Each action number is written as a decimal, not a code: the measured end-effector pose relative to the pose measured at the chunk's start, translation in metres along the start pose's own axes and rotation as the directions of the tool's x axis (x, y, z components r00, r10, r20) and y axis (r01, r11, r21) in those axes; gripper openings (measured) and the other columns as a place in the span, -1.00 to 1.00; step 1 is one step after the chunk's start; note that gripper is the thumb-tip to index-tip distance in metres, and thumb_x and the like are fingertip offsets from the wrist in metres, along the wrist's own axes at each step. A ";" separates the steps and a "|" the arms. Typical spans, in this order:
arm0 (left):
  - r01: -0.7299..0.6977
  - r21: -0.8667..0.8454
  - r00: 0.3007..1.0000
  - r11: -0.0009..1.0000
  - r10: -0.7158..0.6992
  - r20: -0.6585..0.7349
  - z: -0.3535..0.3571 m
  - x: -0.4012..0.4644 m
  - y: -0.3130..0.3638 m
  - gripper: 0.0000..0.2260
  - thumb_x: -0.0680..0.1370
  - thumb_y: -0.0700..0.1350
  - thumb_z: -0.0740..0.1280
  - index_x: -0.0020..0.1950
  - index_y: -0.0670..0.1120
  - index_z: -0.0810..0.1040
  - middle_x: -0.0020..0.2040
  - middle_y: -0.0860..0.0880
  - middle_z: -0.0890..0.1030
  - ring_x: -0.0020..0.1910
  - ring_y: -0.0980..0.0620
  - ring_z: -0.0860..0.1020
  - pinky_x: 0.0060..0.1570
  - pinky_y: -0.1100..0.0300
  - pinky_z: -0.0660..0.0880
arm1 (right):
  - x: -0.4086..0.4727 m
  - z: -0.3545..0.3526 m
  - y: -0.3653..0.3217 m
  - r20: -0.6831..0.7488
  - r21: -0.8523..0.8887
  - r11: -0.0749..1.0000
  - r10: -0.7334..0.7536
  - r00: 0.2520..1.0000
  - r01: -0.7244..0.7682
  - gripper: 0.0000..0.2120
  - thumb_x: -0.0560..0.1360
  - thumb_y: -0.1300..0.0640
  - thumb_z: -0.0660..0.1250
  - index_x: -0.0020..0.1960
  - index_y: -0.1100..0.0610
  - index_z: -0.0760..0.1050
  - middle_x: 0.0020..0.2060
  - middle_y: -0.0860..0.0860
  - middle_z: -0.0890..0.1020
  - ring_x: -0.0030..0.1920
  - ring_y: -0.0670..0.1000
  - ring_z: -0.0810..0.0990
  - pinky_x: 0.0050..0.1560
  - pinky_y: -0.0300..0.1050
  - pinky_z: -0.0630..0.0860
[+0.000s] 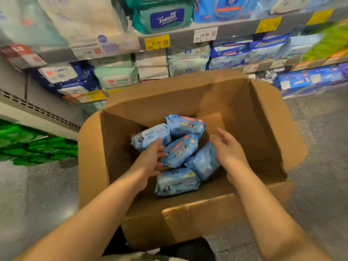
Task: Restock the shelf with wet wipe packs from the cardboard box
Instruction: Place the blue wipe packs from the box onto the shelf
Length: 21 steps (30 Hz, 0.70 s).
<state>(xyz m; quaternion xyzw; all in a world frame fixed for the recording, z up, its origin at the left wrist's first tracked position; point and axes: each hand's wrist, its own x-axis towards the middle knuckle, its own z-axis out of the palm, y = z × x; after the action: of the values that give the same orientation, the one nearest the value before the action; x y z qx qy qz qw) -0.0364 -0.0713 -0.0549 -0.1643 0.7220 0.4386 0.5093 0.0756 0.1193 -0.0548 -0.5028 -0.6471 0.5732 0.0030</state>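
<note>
Fingers (157, 147) of left hand (148, 162) spread loose, gripping nothing, tips over near edge of far-left pack (150, 135) and just beside middle pack (179, 149). Fingers (219, 137) of right hand (228, 147) straight, slightly apart, palm turned inward, holding nothing, hovering just right of right pack (204, 161). Five light-blue wet wipe packs piled loose in cardboard box (244, 117), lying between the two sets of fingers. Far pack (185, 125) with cartoon print beyond both fingertips; near pack (177, 181) below the fingers, between the wrists. Contact of left fingertips with packs: cannot tell. Box flaps open, box standing on grey floor (320, 140) just in front of shelf (235, 29). Shelf beyond the fingers stocked with wipe and tissue packs, yellow price tag (157, 42) and white price tag (205, 34) on rail. Green packs (28, 144) well left of left fingers, blurred.
</note>
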 end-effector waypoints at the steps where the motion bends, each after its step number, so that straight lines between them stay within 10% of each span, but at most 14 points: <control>1: 0.045 -0.022 0.999 0.999 -0.046 -0.008 0.005 0.010 -0.010 -0.53 0.67 0.29 0.14 0.36 0.00 0.55 0.27 0.02 0.61 0.14 -0.06 0.57 0.26 -0.07 0.51 | 0.016 -0.001 0.012 -0.001 -0.041 0.999 0.031 1.000 -0.031 -0.54 0.60 -0.01 0.37 0.48 -0.02 0.43 -0.02 -0.25 0.56 0.04 -0.12 0.60 0.27 0.01 0.54; 9: 0.334 -0.281 0.939 0.900 -0.293 0.178 0.060 0.069 -0.050 -0.54 0.66 0.19 0.27 0.39 -0.13 0.50 0.27 -0.16 0.57 0.19 -0.20 0.62 0.30 -0.06 0.56 | 0.113 0.002 0.070 0.081 -0.417 0.887 0.255 0.964 -0.199 -0.37 0.49 -0.07 0.44 0.48 0.07 0.35 0.25 0.08 0.58 0.09 0.11 0.63 0.10 0.00 0.58; 14: 0.418 -0.475 0.908 0.775 -0.346 0.235 0.114 0.099 -0.041 -0.53 0.66 0.13 0.29 0.44 -0.15 0.39 0.19 -0.12 0.49 0.34 -0.24 0.53 0.42 -0.05 0.43 | 0.157 0.004 0.110 0.030 -0.608 0.751 0.345 0.938 -0.257 -0.18 0.43 -0.13 0.52 0.52 0.16 0.22 0.38 0.16 0.48 0.32 0.21 0.52 0.33 0.14 0.51; 21: 0.458 -0.570 0.886 0.682 -0.406 0.226 0.140 0.136 -0.042 -0.67 0.67 0.12 0.27 0.35 -0.03 0.44 0.09 -0.11 0.58 0.15 -0.19 0.63 0.19 -0.01 0.57 | 0.177 -0.004 0.155 0.028 -0.426 0.839 0.387 0.922 -0.339 0.01 0.26 -0.08 0.64 0.55 0.10 0.20 0.29 0.06 0.58 0.22 0.12 0.61 0.25 0.12 0.58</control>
<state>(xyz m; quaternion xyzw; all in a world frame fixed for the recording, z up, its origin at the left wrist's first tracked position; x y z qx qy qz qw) 0.0173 0.0455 -0.2074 -0.4668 0.4610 0.5206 0.5464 0.0904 0.2127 -0.2704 -0.5722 -0.6453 0.4408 -0.2487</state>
